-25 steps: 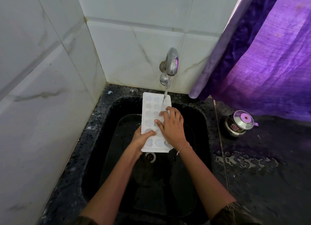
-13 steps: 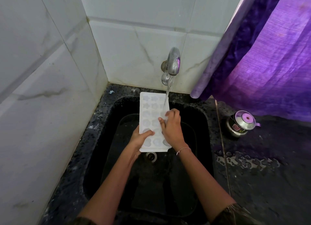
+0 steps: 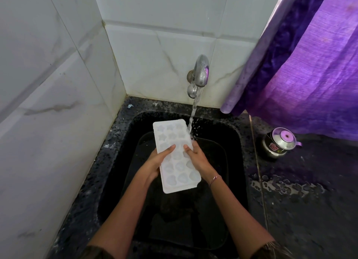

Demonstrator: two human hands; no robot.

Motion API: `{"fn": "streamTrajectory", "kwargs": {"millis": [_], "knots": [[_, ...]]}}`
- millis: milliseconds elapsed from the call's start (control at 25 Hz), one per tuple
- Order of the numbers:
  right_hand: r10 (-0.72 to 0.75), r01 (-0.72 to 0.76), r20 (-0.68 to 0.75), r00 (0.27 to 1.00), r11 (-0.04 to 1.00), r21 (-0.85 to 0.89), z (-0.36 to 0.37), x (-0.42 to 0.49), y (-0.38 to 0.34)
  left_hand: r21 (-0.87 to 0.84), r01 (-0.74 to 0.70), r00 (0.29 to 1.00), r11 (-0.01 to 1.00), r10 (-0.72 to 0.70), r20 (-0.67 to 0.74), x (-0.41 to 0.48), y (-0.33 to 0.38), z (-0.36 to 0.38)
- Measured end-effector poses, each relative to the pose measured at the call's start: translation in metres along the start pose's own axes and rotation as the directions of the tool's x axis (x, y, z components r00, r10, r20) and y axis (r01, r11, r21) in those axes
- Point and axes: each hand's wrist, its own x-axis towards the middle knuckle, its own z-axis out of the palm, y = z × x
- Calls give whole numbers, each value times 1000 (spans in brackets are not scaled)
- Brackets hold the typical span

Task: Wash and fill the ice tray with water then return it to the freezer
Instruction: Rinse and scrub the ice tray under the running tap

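Both hands clasp the ice tray (image 3: 177, 170) from opposite long sides: the left hand (image 3: 154, 162) lays its thumb across the top face, and the right hand (image 3: 198, 159) grips the other edge, thumb on top. The tray is held over the black sink (image 3: 233, 162), tilted, its far end under the tap (image 3: 201, 70). It is white plastic with three columns of moulded cells, star-like at the far end and rounder, perhaps heart-shaped, nearer the wrists. Running water (image 3: 193, 113) strikes its right edge by the right fingers.
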Motion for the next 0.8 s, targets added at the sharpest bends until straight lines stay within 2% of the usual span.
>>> {"fn": "streamTrajectory", "kwargs": {"millis": [120,240,360,480,680,800], "knots": [[10,-11,-22,1000,998,-66,6,4,7,76,-119,979,990,129,-157,1,-2,-1],[10,-30,-67,998,948,-317,6,16,14,369,-139,936,919,243,-253,2,-4,-3],[-23,-41,-115,993,848,-528,2,23,19,652,-91,907,753,333,-258,0,-5,-8],[-53,-46,-141,989,784,-620,-4,23,24,825,-27,887,564,395,-241,-3,-7,-9],[-50,-56,-141,989,751,-658,-6,20,26,946,80,858,314,462,-226,-5,-11,-8],[-60,-65,-141,988,669,-741,-5,16,22,971,110,835,212,510,-206,-7,-11,-9]]}}
